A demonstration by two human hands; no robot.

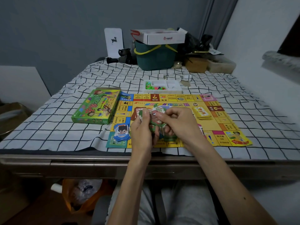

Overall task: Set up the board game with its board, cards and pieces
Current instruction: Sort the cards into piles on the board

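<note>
Right now, near the centre of the frame, both hands hold a fan of green play-money notes (156, 118) above the board (178, 122): the left hand (142, 127) is closed round the lower part of the bundle, and the right hand (177, 120) pinches a note marked 1000 at its top between thumb and forefinger. These notes look thin, light and limp, so they will likely slide against each other and curl; a pinch at a short edge, one sheet at a time, seems safest. A blue stack of notes (121, 133) lies on the board's lower-left corner, yellow cards (202, 113) at its right, the game box (97, 106) just left, and the piece tray (162, 86) beyond.
</note>
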